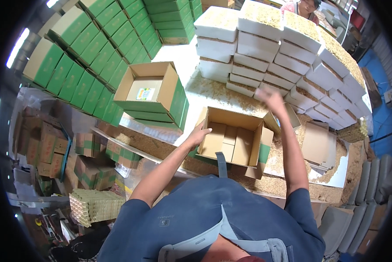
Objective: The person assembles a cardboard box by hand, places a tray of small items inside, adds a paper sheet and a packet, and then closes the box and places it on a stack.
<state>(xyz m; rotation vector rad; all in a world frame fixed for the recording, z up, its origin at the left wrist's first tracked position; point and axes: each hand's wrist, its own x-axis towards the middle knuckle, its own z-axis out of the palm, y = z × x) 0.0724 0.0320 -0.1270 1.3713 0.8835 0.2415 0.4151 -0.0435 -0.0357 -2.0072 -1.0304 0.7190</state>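
Note:
An open cardboard box point(230, 144) stands before me, with only its bare inner bottom panels visible inside. My left hand point(199, 135) grips its left wall near the corner, the thumb over the rim. Beyond the right wall, my right hand point(271, 101) is raised and blurred by motion. A pale patch shows at its fingertips, but I cannot tell whether it holds something. Just under that hand sits a smaller open box point(291, 118), partly hidden by my wrist. A box flap with a green band point(264, 149) hangs outward on the right.
Green cartons point(81, 62) are stacked high at left. An open carton point(146, 82) with a printed card inside tops a nearer stack. White blocks topped with wood shavings point(258, 49) form a wall ahead. Flat cardboard sheets point(317, 142) lie right. A person point(302, 9) is beyond.

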